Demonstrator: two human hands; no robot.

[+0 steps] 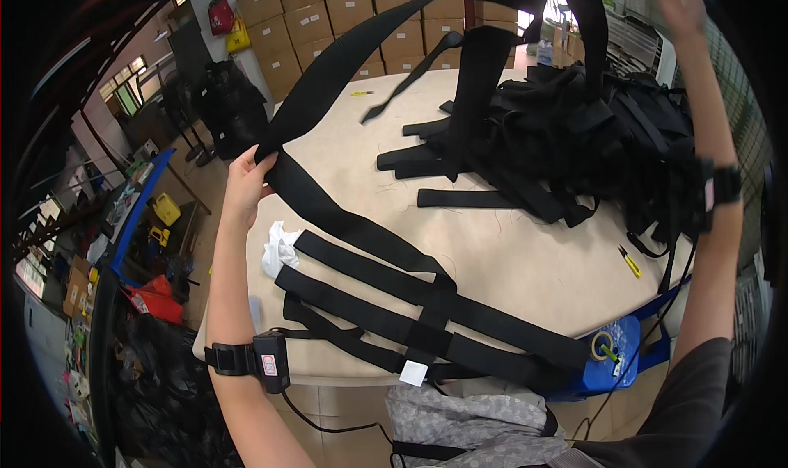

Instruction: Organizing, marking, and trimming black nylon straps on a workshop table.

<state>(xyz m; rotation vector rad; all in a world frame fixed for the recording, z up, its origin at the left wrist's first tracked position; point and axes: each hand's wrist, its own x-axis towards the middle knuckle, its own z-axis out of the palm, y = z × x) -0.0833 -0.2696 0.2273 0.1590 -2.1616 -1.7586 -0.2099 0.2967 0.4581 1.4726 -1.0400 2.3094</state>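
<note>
My left hand (246,181) is closed on a wide black strap (336,54), pinching it at the table's left side. From the pinch one length arcs up and right to the top of the head view; another runs down to a black strap harness (410,328). The harness lies at the near edge, with parallel bands crossed by a short upright band and a white label (414,374). My right hand (680,9) is raised high at the upper right. Blur and the picture's edge hide its fingers, so its grip is unclear.
A heap of black straps (566,132) covers the far right of the table (525,263). Yellow-handled snips (630,261) and crumpled white tissue (279,248) lie on it. Beside the near right edge, a blue stool (620,369) carries a tape roll (603,345). Stacked cartons (312,25) stand behind.
</note>
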